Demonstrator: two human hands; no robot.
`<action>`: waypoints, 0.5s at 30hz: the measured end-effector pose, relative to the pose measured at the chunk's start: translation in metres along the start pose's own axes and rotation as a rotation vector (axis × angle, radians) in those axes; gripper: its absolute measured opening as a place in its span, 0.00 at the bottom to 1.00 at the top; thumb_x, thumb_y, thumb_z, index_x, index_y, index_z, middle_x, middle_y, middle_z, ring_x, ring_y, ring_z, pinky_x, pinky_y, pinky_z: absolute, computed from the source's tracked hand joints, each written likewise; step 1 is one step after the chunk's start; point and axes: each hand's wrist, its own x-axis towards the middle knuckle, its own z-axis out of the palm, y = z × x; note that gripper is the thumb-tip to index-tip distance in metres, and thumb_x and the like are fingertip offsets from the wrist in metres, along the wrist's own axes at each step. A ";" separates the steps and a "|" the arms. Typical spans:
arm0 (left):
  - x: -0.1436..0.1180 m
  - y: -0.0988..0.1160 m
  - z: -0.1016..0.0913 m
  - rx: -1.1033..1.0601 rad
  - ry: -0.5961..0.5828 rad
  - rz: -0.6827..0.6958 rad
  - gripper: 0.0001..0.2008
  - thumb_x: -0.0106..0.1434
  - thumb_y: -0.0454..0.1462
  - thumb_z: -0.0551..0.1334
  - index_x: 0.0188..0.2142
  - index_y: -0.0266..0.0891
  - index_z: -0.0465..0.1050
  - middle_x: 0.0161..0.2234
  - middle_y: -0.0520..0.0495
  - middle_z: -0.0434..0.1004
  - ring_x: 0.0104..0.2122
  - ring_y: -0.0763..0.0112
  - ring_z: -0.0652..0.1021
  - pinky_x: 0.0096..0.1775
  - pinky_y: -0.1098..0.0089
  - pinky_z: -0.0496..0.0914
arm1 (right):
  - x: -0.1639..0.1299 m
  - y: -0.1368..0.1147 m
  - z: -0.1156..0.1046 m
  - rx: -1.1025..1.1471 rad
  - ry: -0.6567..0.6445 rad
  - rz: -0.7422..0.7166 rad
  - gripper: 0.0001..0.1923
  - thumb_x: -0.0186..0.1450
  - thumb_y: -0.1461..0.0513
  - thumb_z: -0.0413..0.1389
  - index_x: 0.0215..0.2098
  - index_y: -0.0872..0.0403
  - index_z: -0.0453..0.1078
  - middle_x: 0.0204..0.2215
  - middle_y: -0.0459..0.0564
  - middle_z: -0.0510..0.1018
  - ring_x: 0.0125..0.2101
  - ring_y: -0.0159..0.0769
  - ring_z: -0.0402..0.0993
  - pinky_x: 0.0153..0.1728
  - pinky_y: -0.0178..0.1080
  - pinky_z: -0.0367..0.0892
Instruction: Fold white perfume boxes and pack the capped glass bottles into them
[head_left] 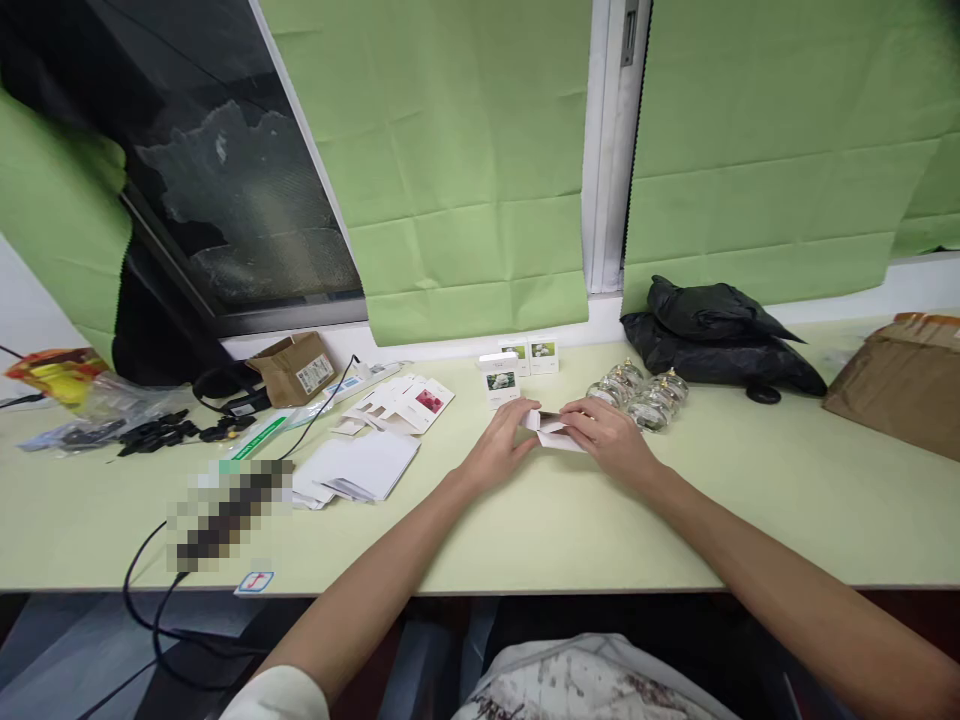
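Observation:
A small white cardboard box with its flaps raised is held just above the table between both hands. My left hand grips its left end, and my right hand has its fingers closed over the right end. Whether anything lies inside the box cannot be made out. Just behind my hands stand several small white boxes with flower pictures. Right of them, beside my right hand, sit several shiny round ornament-like pieces in clear wrapping.
Flat white cartons and printed cartons lie to the left. Further left are a cable, a brown box and black parts. Black plastic bags and a large brown carton occupy the right.

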 end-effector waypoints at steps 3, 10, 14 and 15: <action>0.000 -0.002 0.000 -0.024 -0.029 -0.052 0.22 0.72 0.31 0.58 0.63 0.49 0.66 0.59 0.44 0.75 0.60 0.59 0.74 0.61 0.54 0.71 | 0.001 -0.001 -0.001 0.001 -0.003 -0.010 0.10 0.76 0.65 0.53 0.44 0.49 0.77 0.45 0.53 0.83 0.44 0.42 0.78 0.42 0.43 0.74; 0.001 -0.003 -0.002 -0.063 0.004 -0.032 0.20 0.72 0.33 0.60 0.62 0.48 0.69 0.56 0.44 0.77 0.57 0.57 0.75 0.59 0.56 0.71 | 0.003 -0.001 -0.003 0.034 -0.007 -0.004 0.10 0.75 0.65 0.54 0.44 0.49 0.78 0.47 0.53 0.82 0.46 0.44 0.77 0.45 0.46 0.74; 0.001 -0.005 -0.003 -0.083 0.017 -0.032 0.20 0.72 0.33 0.61 0.61 0.48 0.70 0.56 0.44 0.77 0.57 0.58 0.76 0.59 0.57 0.71 | 0.002 0.000 -0.004 0.064 -0.025 -0.019 0.10 0.75 0.65 0.54 0.45 0.48 0.78 0.48 0.53 0.82 0.48 0.45 0.75 0.47 0.47 0.74; 0.001 -0.007 -0.003 -0.089 0.019 -0.035 0.20 0.71 0.33 0.61 0.61 0.47 0.70 0.56 0.44 0.77 0.56 0.58 0.76 0.59 0.57 0.71 | 0.002 0.000 -0.004 0.065 -0.033 -0.024 0.10 0.75 0.65 0.54 0.45 0.48 0.78 0.49 0.53 0.82 0.48 0.45 0.75 0.47 0.47 0.74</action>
